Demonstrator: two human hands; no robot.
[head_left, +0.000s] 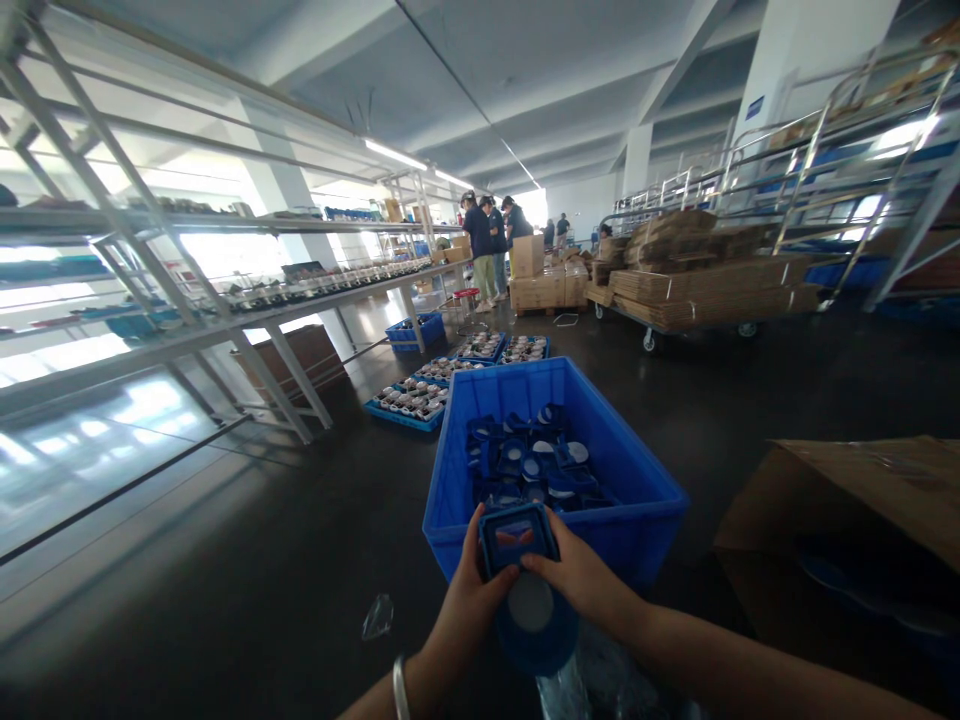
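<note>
A blue plastic casing [530, 605] is held between my two hands, above the near edge of a large blue crate [630, 520]. It has a dark, shiny square window at its far end and a pale round disc at its near end. My left hand [476, 585] grips its left side, thumb on the face below the window. Around the right side closes my right hand [581, 575], its thumb also on the face. Inside the crate lie several similar blue casings [525, 460] in a loose heap, some with pale discs showing.
Blue trays [409, 405] of small white parts sit on the floor beyond the crate. An open carton [862, 490] with blue items stands right. A cart [675, 320] carries flattened cardboard. Shelved benches [202, 325] line the left. Several people [487, 240] stand farther back. Clear plastic film [377, 617] lies on the floor.
</note>
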